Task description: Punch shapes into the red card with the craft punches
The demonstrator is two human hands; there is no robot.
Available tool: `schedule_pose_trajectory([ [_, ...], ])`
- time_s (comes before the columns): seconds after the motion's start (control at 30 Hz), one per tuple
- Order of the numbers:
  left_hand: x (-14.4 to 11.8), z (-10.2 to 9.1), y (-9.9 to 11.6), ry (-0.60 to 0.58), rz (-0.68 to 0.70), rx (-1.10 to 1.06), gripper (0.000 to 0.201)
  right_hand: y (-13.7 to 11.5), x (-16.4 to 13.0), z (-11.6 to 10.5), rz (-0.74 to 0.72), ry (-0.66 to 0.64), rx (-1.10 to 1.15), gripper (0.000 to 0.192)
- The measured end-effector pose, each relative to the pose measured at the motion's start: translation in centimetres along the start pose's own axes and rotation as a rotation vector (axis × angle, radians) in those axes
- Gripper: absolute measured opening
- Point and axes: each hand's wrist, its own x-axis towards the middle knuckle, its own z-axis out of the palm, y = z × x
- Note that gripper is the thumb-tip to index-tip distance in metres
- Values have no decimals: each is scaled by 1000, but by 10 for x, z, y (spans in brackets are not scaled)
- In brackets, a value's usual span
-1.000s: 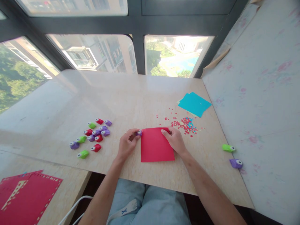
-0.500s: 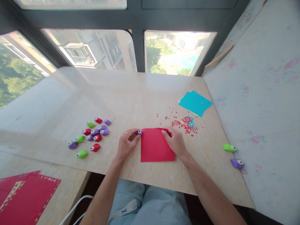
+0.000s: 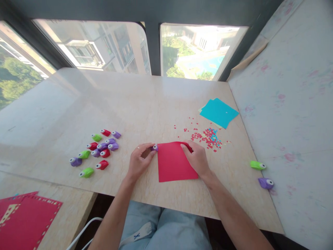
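Between the thumb and fingers of my left hand (image 3: pixel 140 159) is a small purple paper punch (image 3: pixel 155 148) with a white and dark round button. It sits at the upper left corner of a red sheet of paper (image 3: pixel 174 163). My right hand (image 3: pixel 196 156) grips the sheet's upper right edge, thumb on top, and the paper there bends up a little. The fingers under the sheet are partly hidden. Right of the sheet lies a scatter of tiny red and blue paper cut-outs (image 3: pixel 208 137).
Several red, green and purple punches (image 3: pixel 102 146) lie to the left. A green punch (image 3: pixel 257 165) and another purple punch (image 3: pixel 265 183) are by the wall. Blue paper sheets (image 3: pixel 219 113) lie at the back right. Red sheets with punched edges (image 3: pixel 31 218) rest on the lower left surface.
The view has shifted slightly. Both hands keep their holds on the punch and the red sheet, whose lower right corner has swung a little to the right.
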Motion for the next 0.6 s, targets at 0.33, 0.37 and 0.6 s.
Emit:
schedule_pose_trajectory([
  [0.33, 0, 0, -6, -26, -17, -27, 28, -4, 0, -3, 81, -4, 70, 25],
  [0.37, 0, 0, -5, -29, -18, -26, 28, -4, 1, -3, 91, -5, 79, 25],
  [0.6, -1, -2, -2, -39, -36, 1, 28, -3, 0, -2, 105, -9, 120, 25],
])
